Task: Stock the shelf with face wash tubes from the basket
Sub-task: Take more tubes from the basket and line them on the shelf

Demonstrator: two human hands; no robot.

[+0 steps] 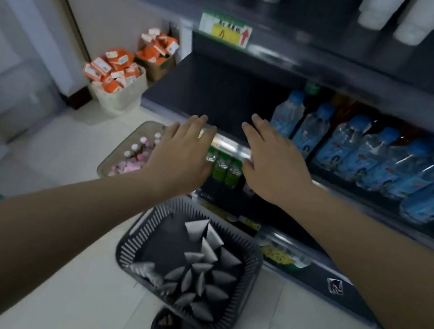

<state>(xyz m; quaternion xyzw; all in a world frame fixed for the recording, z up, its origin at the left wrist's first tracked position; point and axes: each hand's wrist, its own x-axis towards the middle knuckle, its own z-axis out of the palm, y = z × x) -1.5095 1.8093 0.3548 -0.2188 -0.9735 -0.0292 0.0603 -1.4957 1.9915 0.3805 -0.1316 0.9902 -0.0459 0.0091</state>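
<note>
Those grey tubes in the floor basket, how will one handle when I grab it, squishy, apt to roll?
The tubes taper to flat crimped ends, so they're probably soft-walled and give under a pinch. That wedge shape likely keeps them from rolling. They lie loosely heaped in the basket, so lifting one may shift neighbours.

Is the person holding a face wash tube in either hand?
No, the left hand and the right hand are both open and empty near the shelf, and the face wash tubes lie in the basket.
</note>
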